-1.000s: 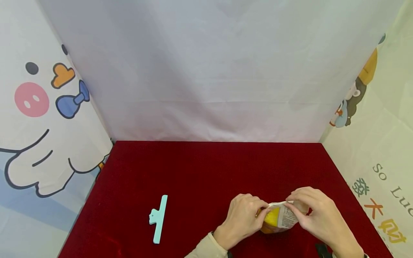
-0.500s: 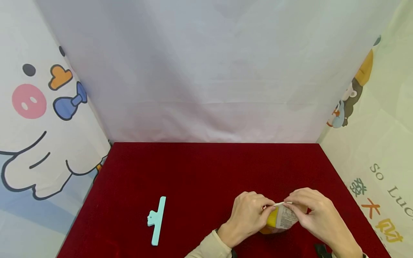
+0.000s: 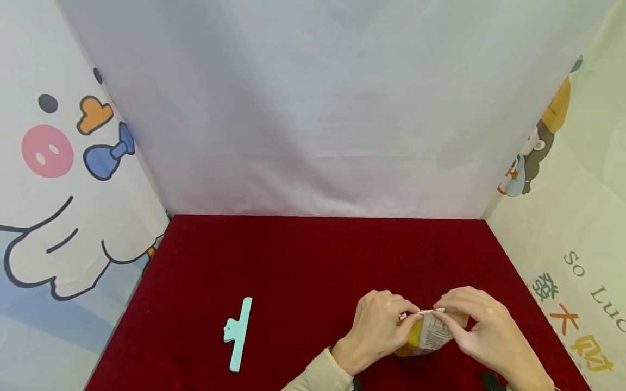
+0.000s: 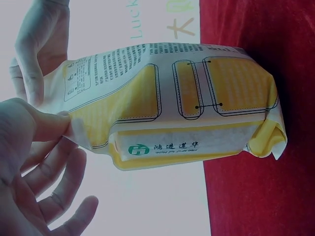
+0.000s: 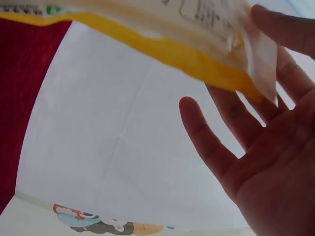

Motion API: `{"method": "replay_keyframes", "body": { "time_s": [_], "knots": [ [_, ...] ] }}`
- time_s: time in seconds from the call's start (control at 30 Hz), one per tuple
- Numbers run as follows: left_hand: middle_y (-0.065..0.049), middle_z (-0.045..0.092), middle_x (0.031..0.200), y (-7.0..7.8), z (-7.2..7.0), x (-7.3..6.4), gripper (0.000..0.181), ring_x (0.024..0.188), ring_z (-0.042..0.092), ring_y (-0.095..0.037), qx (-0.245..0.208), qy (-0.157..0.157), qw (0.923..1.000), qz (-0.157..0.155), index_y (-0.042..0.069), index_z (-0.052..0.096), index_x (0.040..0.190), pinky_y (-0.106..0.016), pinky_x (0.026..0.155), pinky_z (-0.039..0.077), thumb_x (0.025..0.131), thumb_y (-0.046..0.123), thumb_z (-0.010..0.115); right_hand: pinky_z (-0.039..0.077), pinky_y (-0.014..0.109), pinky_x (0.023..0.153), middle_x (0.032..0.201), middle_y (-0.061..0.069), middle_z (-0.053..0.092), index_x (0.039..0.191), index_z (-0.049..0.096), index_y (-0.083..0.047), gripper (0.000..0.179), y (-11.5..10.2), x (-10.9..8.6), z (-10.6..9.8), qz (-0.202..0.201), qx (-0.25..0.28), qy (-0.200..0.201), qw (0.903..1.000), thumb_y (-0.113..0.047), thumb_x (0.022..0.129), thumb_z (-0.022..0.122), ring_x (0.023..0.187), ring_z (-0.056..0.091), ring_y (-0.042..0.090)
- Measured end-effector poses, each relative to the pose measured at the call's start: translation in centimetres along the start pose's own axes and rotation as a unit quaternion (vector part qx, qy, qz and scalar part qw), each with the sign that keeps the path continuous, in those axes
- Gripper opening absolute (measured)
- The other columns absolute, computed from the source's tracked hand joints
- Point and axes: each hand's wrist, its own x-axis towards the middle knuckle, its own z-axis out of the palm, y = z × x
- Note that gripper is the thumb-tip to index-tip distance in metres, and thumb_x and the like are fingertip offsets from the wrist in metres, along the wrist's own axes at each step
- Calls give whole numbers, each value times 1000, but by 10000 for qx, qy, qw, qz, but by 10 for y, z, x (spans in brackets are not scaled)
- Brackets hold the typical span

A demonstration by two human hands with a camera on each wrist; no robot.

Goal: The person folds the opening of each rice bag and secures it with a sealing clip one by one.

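A yellow and white printed plastic food bag (image 3: pixel 432 332) stands upright at the right front of the table, its contents hidden. My left hand (image 3: pixel 379 328) pinches the left part of its top edge between thumb and index finger. On the other side, my right hand (image 3: pixel 489 328) pinches the same edge close by. Seen from the left wrist, the bag (image 4: pixel 182 88) shows dense text, a green logo and a creased bottom corner on red cloth. In the right wrist view the bag's top end (image 5: pixel 261 59) lies between thumb and fingers, the other fingers spread behind.
A light turquoise clip (image 3: pixel 238 334) with a long flat bar lies to the left on the dark red tablecloth (image 3: pixel 293 260). White curtains (image 3: pixel 313 108) enclose the back and sides, with cartoon prints on both side panels.
My left hand has shifted slightly right toward the right hand, along the bag's top edge. That edge now looks flatter and narrower between the hands. The clip lies where it was.
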Motion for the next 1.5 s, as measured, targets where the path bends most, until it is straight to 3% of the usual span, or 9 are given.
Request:
{"method": "replay_keyframes", "body": {
  "time_s": [0.17, 0.43, 0.6, 0.8, 0.87, 1.0, 1.13, 1.27, 1.5],
  "knots": [
    [19, 79, 83, 0, 0, 1, 6, 66, 58, 7, 1, -41, 10000, 39, 28, 87, 91, -7, 70, 42, 93, 30, 81, 49, 6, 90, 93, -9, 76, 98, 81, -24, 44, 3, 0, 0, -150, 152, 199, 9996, 4, 67, 94, 92, 66, 4],
    [14, 81, 88, 5, 1, 8, 7, 72, 69, 0, -362, 116, 9989, 277, 24, 86, 96, -10, 72, 48, 95, 27, 81, 51, 8, 83, 91, -14, 76, 95, 82, -23, 41, 2, 0, -1, 85, 73, -64, 9999, 5, 68, 92, 90, 65, -2],
    [16, 81, 88, 7, 2, 13, 5, 74, 69, 1, -253, 229, 9988, 347, 25, 86, 95, -10, 73, 49, 93, 26, 81, 51, 8, 81, 93, -13, 77, 98, 81, -24, 7, 3, -1, 0, 36, 188, -82, 9998, -20, 93, 84, 91, 65, -2],
    [17, 80, 85, 8, 2, 15, 5, 71, 67, 1, -148, 336, 9990, 272, 27, 87, 92, -10, 72, 47, 89, 26, 82, 51, 9, 77, 91, -7, 77, 100, 81, -22, 23, 5, -1, 3, -264, 307, 149, 9991, -7, 84, 90, 87, 67, 3],
    [17, 80, 85, 8, 2, 14, 6, 71, 67, 1, -164, 358, 9989, 265, 27, 86, 92, -10, 72, 47, 89, 25, 82, 51, 8, 77, 91, -8, 77, 99, 81, -23, 5, 5, -1, 3, -233, 254, 132, 9993, -23, 94, 83, 87, 66, 2],
    [15, 81, 86, 6, 3, 13, 6, 69, 67, 0, -316, 396, 9983, 296, 25, 87, 94, -8, 70, 44, 89, 23, 84, 51, 8, 79, 92, -13, 77, 98, 80, -25, 36, 5, -1, 3, -125, 142, -1, 9998, -52, 106, 58, 88, 65, -1],
    [15, 81, 87, 4, 3, 12, 6, 68, 67, 1, -333, 387, 9981, 339, 25, 87, 95, -7, 69, 42, 90, 24, 84, 52, 9, 79, 92, -15, 76, 98, 80, -25, 3, 3, 0, 2, -124, 70, -46, 9999, -26, 96, 82, 88, 66, -1],
    [16, 81, 89, 2, 4, 9, 7, 70, 67, 3, -186, 145, 9990, 391, 26, 87, 98, -6, 69, 42, 96, 27, 80, 52, 9, 80, 91, -12, 77, 98, 81, -23, 40, 3, -1, 3, -179, 61, 66, 9998, 4, 70, 93, 86, 67, 3],
    [17, 82, 91, -3, 7, 3, 11, 68, 66, 7, 10, -204, 9993, 300, 27, 88, 102, -6, 72, 46, 97, 32, 79, 51, 9, 76, 91, -9, 77, 98, 82, -21, 23, 5, -2, 6, -203, 115, 111, 9997, -8, 82, 91, 84, 67, 4]
  ]
}}
